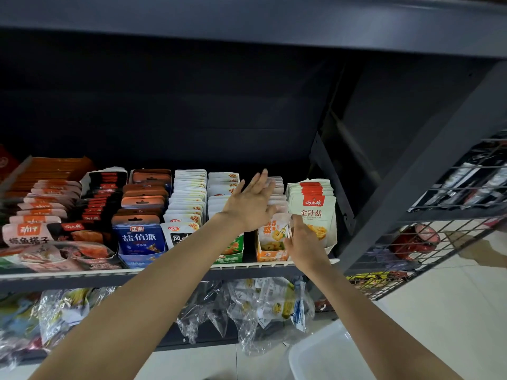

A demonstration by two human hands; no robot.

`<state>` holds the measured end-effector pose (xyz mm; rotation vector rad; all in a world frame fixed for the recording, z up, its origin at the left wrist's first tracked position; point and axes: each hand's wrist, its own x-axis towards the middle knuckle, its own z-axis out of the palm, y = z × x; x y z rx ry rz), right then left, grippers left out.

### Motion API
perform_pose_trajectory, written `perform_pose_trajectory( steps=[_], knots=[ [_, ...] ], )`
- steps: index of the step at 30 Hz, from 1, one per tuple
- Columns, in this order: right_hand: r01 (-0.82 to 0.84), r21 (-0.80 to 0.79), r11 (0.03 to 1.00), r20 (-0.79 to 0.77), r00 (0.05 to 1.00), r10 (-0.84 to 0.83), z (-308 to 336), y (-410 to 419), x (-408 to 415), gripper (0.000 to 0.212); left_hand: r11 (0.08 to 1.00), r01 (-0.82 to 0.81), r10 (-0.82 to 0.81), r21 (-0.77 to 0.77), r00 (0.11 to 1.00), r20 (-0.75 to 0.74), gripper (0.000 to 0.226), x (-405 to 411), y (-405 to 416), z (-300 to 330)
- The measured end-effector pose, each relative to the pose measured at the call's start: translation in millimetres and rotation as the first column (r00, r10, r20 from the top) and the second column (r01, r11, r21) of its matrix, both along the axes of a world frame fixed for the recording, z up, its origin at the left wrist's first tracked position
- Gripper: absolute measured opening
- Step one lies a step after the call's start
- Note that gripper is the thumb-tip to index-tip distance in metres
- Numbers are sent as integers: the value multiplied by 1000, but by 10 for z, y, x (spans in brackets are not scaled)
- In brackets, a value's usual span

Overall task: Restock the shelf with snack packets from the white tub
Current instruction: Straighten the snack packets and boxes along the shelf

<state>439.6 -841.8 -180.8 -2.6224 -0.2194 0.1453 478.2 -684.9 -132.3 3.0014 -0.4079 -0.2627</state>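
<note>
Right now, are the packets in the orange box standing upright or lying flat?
Upright: the packets stand on edge in the orange box, faces forward.

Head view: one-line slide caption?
Left hand flat on shelved snack packets, right hand beside them.

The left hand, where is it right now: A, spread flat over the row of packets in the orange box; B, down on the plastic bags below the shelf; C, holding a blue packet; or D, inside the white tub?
A: the left hand lies with its fingers straight over the packet row in the orange box, while the right hand touches the front packet there.
</note>
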Motion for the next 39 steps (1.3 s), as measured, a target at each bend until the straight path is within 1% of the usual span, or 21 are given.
perform_pose_trajectory(
  steps=[2,3,5,8,10,12,13,16,18,19,21,22,24,26,27,29,31,33,35,37,39],
  knots=[
    [33,137,990,34,999,-38,38,3,-2,54,999,-42,42,-34,999,-14,66,-29,16,4],
    [38,175,984,41,998,-46,61,5,-1,58,997,-51,50,-50,998,-31,66,-43,16,16],
    [25,193,981,33,999,-32,109,15,-6,64,998,-47,45,-53,998,-45,65,-65,4,60],
    [-16,162,987,30,999,11,199,44,-20,70,999,-31,30,-8,999,-39,65,-136,-32,113],
    [-56,106,993,48,998,51,261,68,-10,72,1000,-14,13,-16,996,-89,64,-199,-30,118],
    [-84,58,995,34,996,82,298,84,6,74,996,-31,21,-78,992,-125,62,-236,3,113],
    [-92,35,995,30,995,91,311,91,16,74,991,-56,42,-118,992,-117,61,-244,35,138],
    [-66,-23,998,58,996,67,379,100,14,71,953,-131,124,-273,991,-42,54,-264,195,257],
    [-61,4,998,142,988,60,436,124,1,63,929,-150,169,-337,985,27,47,-329,370,313],
    [-86,20,996,192,978,80,459,144,-3,57,931,-145,169,-334,985,42,45,-371,475,323],
    [-161,29,987,243,958,150,490,220,-2,49,957,-133,143,-260,989,21,48,-460,685,316],
    [-202,32,979,245,951,189,497,277,-2,47,969,-133,134,-206,991,-8,55,-496,770,303],
    [-287,34,957,219,937,273,490,415,2,48,984,-132,122,-119,989,-87,78,-553,872,287],
    [-362,16,932,141,924,356,484,565,24,56,997,-69,62,-44,987,-146,100,-588,889,259],
    [-386,7,922,78,920,385,484,641,46,61,1000,-28,27,-5,989,-145,108,-594,886,230],
    [-402,-2,916,-56,914,401,477,767,97,69,999,7,-3,36,992,-124,117,-557,894,170],
    [-375,18,927,-152,915,373,477,848,139,71,999,4,0,46,996,-85,117,-478,921,119],
    [-343,31,939,-188,920,343,488,890,152,72,997,9,-6,73,999,-33,112,-397,948,74],
    [-328,35,944,-176,928,329,520,893,154,73,997,8,-7,76,1000,-18,108,-324,978,49],
    [-319,51,946,-170,931,323,574,870,166,74,998,8,-6,59,999,-33,106,-268,1004,54],
    [-304,59,951,-151,939,310,626,846,212,71,996,44,-44,75,999,11,97,-238,1015,66]
  ],
)
